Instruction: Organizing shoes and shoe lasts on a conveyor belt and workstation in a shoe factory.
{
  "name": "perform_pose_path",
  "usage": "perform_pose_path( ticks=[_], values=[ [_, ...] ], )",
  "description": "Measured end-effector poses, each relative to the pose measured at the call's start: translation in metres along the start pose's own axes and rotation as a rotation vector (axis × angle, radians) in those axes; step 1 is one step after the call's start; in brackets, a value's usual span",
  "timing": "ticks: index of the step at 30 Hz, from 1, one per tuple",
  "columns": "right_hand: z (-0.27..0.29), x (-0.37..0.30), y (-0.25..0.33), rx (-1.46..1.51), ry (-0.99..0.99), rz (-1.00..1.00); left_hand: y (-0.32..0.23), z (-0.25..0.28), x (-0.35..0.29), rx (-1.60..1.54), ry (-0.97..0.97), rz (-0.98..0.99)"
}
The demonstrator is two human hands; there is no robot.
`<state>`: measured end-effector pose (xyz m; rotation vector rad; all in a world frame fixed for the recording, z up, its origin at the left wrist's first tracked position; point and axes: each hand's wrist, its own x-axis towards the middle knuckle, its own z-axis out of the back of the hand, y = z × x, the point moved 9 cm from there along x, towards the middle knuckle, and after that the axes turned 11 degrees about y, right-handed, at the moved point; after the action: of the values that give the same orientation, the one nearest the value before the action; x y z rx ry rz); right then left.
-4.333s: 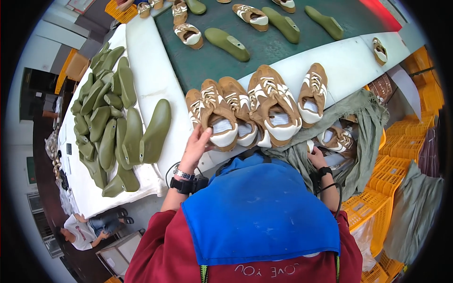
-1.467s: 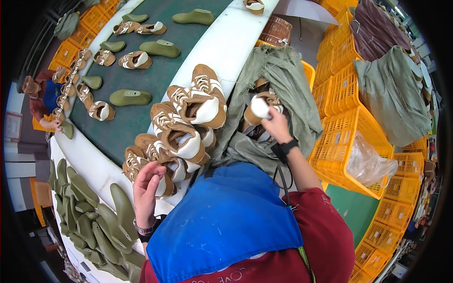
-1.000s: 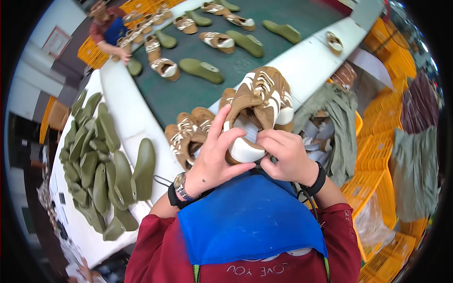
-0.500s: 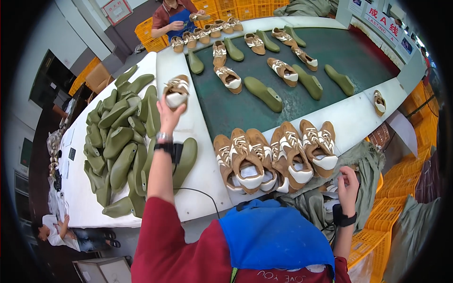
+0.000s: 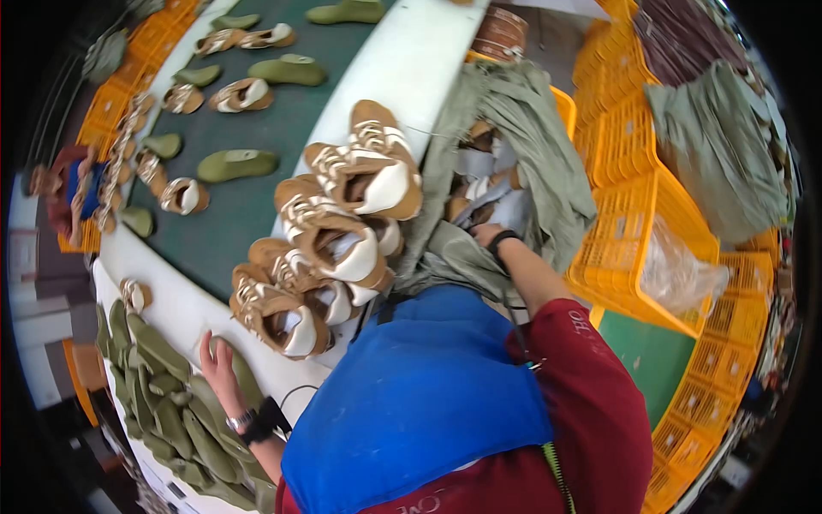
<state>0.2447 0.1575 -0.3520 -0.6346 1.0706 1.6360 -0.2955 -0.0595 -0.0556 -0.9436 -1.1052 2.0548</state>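
Observation:
My right hand [image 5: 487,235] reaches into a cloth-draped orange crate [image 5: 565,113], at the brown and white shoes [image 5: 471,193] and pale wrapping inside. Its fingertips are hidden among them. Over at the left, my left hand [image 5: 223,373] is open and empty, fingers apart, above a pile of olive-green shoe lasts [image 5: 175,424]. Between my hands, several brown sneakers with white laces and heels [image 5: 377,188] stand close together on the white table edge [image 5: 368,81]. A single sneaker [image 5: 135,295] sits on the white surface beyond the lasts.
A dark green belt [image 5: 193,240] carries lasts and sneakers in rows. Grey-green cloth [image 5: 437,257] hangs around the crate. Stacked orange crates [image 5: 629,231] line the right side, one with clear plastic [image 5: 676,270]. A co-worker in a blue apron [image 5: 81,193] is at the far left.
My view has swung right and down. The left hand has let go of the sneaker, which now stands on the white surface. My right hand has gone down into the draped crate.

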Motion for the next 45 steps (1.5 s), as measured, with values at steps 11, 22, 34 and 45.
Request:
perform_pose_path(
  ticks=[11,22,34,45],
  values=[
    [0.003,0.082,-0.095,1.125,-0.498,-0.344,-0.05,-0.037,-0.041,0.077,-0.005,-0.021],
    [0.025,-0.029,0.014,2.315,0.009,0.514,-0.107,-0.068,-0.042,0.176,0.077,-0.208],
    [0.163,-0.165,0.085,1.659,-0.009,1.006,-0.146,-0.128,-0.048,-0.014,0.335,-0.438],
    [0.189,-0.023,0.041,1.769,-0.402,0.479,-0.127,-0.102,-0.073,0.022,0.21,-0.373]
  ],
)
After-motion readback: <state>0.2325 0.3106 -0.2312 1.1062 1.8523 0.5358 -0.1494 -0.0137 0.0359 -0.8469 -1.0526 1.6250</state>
